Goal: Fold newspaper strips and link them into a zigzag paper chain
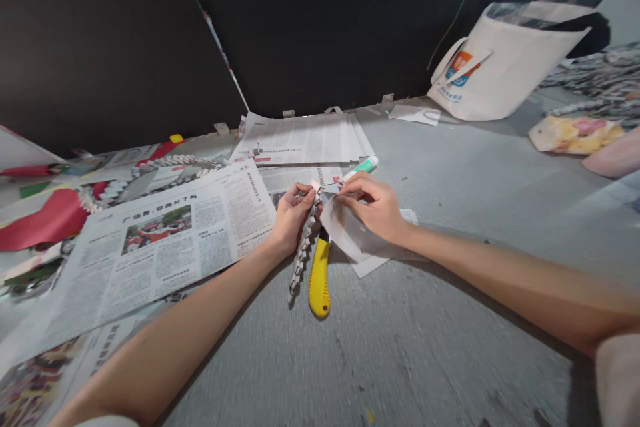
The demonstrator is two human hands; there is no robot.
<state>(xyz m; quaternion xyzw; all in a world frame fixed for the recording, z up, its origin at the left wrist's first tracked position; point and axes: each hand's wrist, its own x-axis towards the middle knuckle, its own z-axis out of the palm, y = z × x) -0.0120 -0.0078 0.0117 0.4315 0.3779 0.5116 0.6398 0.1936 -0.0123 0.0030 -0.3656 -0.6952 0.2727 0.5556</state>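
Paper chain in left, sheet in right: hands pinching, forearms converging.

We see a grey, streaked surface with dark marks near us. On it we have a yellow-handled tool lying in the middle, white paper just right of it, overlapping newspaper sheets on the left, a newspaper stack at the back, and, farther right, a white scrap beside a leaning white bag
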